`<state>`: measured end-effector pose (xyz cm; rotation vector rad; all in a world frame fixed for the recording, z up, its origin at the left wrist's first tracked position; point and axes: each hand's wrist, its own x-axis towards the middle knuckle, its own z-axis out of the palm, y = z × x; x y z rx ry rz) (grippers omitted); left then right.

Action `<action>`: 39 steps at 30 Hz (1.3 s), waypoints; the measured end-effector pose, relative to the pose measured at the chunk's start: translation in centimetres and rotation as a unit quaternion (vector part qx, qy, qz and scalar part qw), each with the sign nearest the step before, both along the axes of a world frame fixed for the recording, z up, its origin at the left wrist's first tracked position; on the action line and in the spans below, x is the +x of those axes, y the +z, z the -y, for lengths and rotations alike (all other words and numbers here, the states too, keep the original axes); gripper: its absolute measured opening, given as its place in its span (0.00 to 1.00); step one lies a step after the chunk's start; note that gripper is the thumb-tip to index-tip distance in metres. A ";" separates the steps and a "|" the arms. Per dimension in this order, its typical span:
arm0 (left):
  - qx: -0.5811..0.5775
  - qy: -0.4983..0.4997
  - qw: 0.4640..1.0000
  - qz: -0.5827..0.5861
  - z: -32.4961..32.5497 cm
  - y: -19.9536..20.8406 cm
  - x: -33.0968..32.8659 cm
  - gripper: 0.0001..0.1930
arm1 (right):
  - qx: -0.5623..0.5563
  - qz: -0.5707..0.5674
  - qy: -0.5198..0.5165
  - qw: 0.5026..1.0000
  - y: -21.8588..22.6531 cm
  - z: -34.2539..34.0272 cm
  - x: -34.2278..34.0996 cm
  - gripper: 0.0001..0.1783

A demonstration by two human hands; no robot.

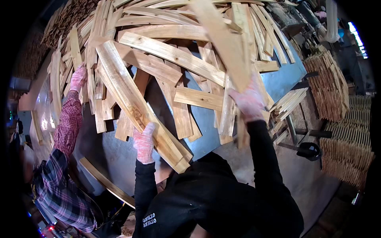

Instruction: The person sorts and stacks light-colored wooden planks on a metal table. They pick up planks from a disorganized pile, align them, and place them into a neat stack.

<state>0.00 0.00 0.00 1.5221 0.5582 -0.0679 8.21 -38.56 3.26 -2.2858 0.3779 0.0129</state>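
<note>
Head view: left hand (pixel 143 144) grips a long plank (pixel 126 90) by its left edge.

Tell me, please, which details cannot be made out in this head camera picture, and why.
Head view:
- Flat pale wooden board at the right hand in a pink-and-white glove: grain blurred, far end cut off by the upper edge.
- Long brown-streaked wooden board at the similarly gloved left hand: underside turned away.
- Loose wooden heap: lower pieces covered by upper ones.
- Black round object: interior too dark.
</note>
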 end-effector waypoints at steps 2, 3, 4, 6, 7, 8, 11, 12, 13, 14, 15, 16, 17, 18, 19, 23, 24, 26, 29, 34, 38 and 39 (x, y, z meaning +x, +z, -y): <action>-0.043 -0.003 0.999 0.013 0.9 0.0 0.3 0.25 | -0.233 -0.158 -0.071 0.957 1.0 -3.5 0.9 0.68; -0.017 0.005 0.998 0.056 1.4 0.4 2.8 0.24 | -0.207 -0.145 -0.081 0.964 1.0 -3.1 3.2 0.68; 0.001 0.014 0.998 0.057 1.2 0.4 2.1 0.24 | -0.190 -0.173 -0.082 0.963 0.3 -3.4 2.8 0.68; 0.009 0.019 0.998 0.058 1.6 1.0 1.5 0.25 | -0.149 -0.245 -0.086 0.954 1.1 -3.2 2.5 0.69; -0.009 0.019 0.998 0.065 1.7 0.6 1.5 0.25 | -0.142 -0.268 -0.093 0.948 -0.5 -2.1 2.0 0.67; -0.027 0.020 0.997 0.072 1.6 -0.2 1.4 0.25 | -0.144 -0.234 -0.098 0.956 -0.7 -1.7 0.9 0.62; -0.057 0.029 0.995 0.074 1.1 -0.4 0.9 0.27 | -0.064 -0.165 -0.061 0.982 -1.3 -0.5 -4.3 0.51; -0.069 0.039 0.994 0.078 1.1 0.1 0.7 0.27 | -0.024 -0.138 -0.028 0.990 -2.2 0.4 -6.4 0.49; -0.076 0.052 0.993 0.080 0.9 0.4 0.4 0.28 | 0.010 -0.087 0.029 0.996 -3.4 0.9 -8.0 0.48; -0.077 0.043 0.995 0.045 -0.1 -0.1 0.3 0.26 | 0.037 -0.089 0.037 0.995 -3.3 0.1 -8.8 0.46; -0.066 0.057 0.995 0.043 0.8 0.2 0.5 0.23 | 0.063 -0.095 0.038 0.993 -3.5 -0.3 -9.6 0.45; -0.047 0.057 0.996 0.043 0.5 0.1 0.8 0.21 | -0.034 -0.040 0.086 0.995 -3.7 -1.1 -9.1 0.45; -0.027 0.056 0.997 0.042 0.1 -0.1 0.8 0.20 | -0.082 -0.034 0.110 0.990 -3.7 -2.6 -8.4 0.47; -0.003 0.058 0.997 0.052 0.0 0.4 1.0 0.19 | -0.132 -0.022 0.130 0.982 -2.7 -4.7 -6.9 0.48; -0.028 0.078 0.995 0.056 -0.4 -0.2 0.7 0.18 | -0.188 -0.014 0.143 0.972 -1.0 -6.1 -6.0 0.50; -0.012 0.136 0.990 0.041 -3.1 0.2 -2.5 0.22 | -0.397 -0.046 0.173 0.900 -4.2 -3.9 -6.3 0.53; -0.019 0.140 0.988 0.065 -4.0 0.2 -3.2 0.23 | -0.383 -0.050 0.179 0.905 -4.2 -3.0 -6.6 0.53; 0.000 0.153 0.987 0.059 -5.7 0.4 -4.4 0.24 | -0.351 -0.058 0.210 0.911 -3.3 -1.3 -6.6 0.53; -0.012 0.196 0.979 0.054 -6.2 -1.1 -5.6 0.23 | -0.358 -0.111 0.203 0.905 -3.7 0.0 -6.9 0.55; -0.006 0.225 0.974 -0.020 -4.1 -3.6 -5.1 0.20 | -0.401 -0.130 0.209 0.882 -2.9 -0.4 -6.5 0.54; -0.003 0.188 0.980 -0.064 -2.7 -4.6 -4.9 0.21 | -0.376 -0.050 0.223 0.898 -5.8 1.4 -7.6 0.46; 0.036 0.163 0.979 -0.115 -1.8 -4.0 -3.9 0.20 | -0.378 -0.022 0.225 0.898 -5.7 1.5 -7.4 0.45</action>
